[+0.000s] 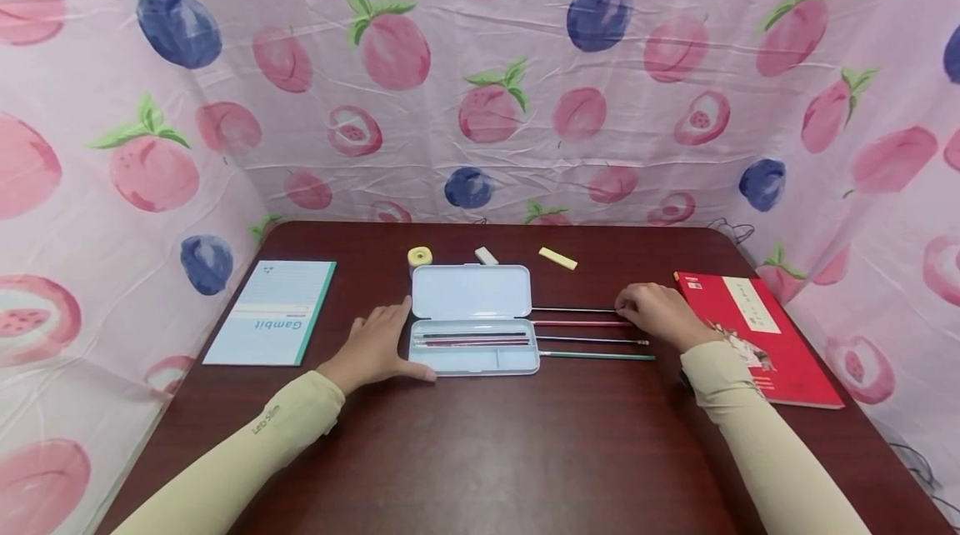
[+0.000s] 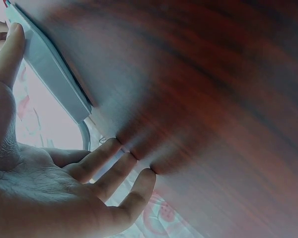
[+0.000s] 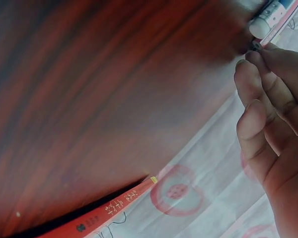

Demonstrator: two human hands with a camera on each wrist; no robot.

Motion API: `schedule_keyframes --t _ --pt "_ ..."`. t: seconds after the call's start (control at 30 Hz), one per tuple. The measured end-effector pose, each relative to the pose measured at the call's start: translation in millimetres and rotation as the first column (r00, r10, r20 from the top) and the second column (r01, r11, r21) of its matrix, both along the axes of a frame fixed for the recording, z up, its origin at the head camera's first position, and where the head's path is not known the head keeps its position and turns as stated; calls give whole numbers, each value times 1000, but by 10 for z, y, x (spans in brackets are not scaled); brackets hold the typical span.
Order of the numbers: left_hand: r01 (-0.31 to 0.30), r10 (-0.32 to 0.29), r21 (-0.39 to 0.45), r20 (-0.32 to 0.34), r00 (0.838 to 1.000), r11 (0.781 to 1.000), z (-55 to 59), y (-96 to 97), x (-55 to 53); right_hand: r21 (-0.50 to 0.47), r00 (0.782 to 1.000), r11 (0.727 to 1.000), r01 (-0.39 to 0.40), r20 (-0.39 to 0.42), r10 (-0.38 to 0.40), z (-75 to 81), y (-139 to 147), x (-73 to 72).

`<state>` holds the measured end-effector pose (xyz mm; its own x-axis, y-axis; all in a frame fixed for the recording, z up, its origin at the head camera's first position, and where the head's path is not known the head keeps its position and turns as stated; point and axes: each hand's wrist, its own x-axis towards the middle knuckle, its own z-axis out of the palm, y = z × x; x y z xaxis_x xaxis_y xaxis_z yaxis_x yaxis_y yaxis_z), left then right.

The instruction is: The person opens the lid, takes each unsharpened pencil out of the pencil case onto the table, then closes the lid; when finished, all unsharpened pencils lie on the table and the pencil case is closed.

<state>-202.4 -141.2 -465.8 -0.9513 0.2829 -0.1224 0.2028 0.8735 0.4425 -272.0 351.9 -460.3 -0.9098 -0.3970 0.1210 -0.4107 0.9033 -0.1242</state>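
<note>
A light blue pencil case [image 1: 465, 289] lies with its lid laid back, several pencils [image 1: 472, 339] in its tray. At the case's left end my left hand [image 1: 372, 345] is spread, thumb at the front corner; in the left wrist view its other fingertips [image 2: 141, 181] rest on the table. To the right of the case lie a black pencil [image 1: 573, 309], a red pencil [image 1: 581, 323], a blue pencil [image 1: 588, 340] with an eraser end, and a green pencil [image 1: 600, 355]. My right hand [image 1: 654, 312] pinches the black pencil's right end, which its fingers hide.
Behind the case are a yellow tape roll [image 1: 420, 257], a white eraser [image 1: 486, 256] and a pale yellow strip [image 1: 558, 258]. A light blue notebook [image 1: 270, 314] lies at left, a red book [image 1: 757, 335] at right, beside my right wrist. Fruit-print cloth [image 1: 480, 102] surrounds the table.
</note>
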Motion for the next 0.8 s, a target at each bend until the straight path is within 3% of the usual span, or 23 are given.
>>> schedule_keyframes --t 0.33,0.5,0.67,0.8 --pt "-1 1 3 4 1000 1000 -5 4 5 -11 1000 1000 24 13 -23 7 19 8" --pt "-2 2 -5 -2 1000 1000 -4 1 -6 -40 999 999 21 -45 -22 49 -34 67" --pt "-4 3 -13 -7 1000 1000 -3 0 -14 -103 992 994 -26 -125 13 127 -269 172" --pt "-3 3 -12 -5 1000 1000 -13 1 -10 -160 991 984 -74 -125 55 164 -593 282"
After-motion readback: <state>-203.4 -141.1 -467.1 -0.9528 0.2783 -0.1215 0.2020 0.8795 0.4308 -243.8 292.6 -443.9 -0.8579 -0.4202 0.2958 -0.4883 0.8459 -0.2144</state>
